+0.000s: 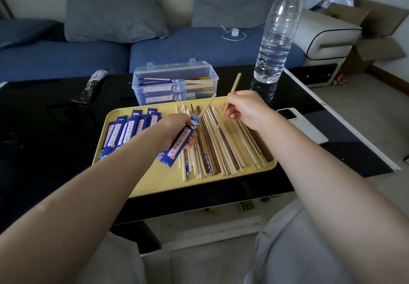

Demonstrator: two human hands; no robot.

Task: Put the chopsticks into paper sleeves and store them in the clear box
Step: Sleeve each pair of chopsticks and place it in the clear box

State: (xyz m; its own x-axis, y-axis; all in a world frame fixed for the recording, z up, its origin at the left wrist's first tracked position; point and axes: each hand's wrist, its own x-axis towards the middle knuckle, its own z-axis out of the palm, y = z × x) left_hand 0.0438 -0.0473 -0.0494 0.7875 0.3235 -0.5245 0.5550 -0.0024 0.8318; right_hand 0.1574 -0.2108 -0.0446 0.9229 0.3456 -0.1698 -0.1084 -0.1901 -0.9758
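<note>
My left hand (177, 131) grips a blue paper sleeve (177, 145) above the yellow tray (159, 182); one pale chopstick (208, 106) sticks out of the sleeve's top. My right hand (245, 108) holds a second pale chopstick (233, 89) tilted, its lower tip over the loose chopsticks (223, 142) spread on the tray's right half. Several empty blue sleeves (128, 132) lie on the tray's left half. The clear box (174, 84) stands open behind the tray with several sleeved chopsticks inside.
A tall water bottle (276, 35) stands right of the box. A white phone (301, 126) lies right of the tray. A dark wrapper (93, 86) lies at the table's far left. A blue sofa with grey cushions sits behind the black table.
</note>
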